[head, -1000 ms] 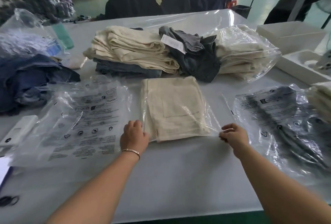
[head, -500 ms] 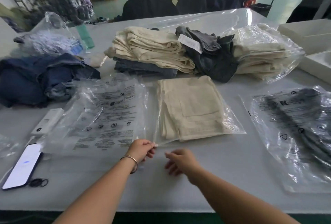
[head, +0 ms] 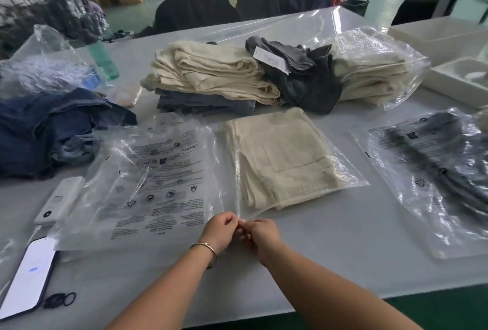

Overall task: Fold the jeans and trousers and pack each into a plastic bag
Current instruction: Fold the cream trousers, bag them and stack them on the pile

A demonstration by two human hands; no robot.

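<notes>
Folded cream trousers lie inside a clear plastic bag in the middle of the table. My left hand and my right hand meet at the bag's near left corner, and both pinch its open edge there. Behind the bag sits a stack of folded cream trousers on grey jeans, with a dark grey pair heaped beside it. A pile of blue jeans lies at the left.
A stack of printed empty bags lies left of my hands. A packed bag of dark trousers lies at the right, a bagged cream stack behind. A phone, hair ties and a white device sit near left.
My right hand slid left along the bag's open edge from its right corner to meet my left hand. The view has shifted left, bringing the phone into sight.
</notes>
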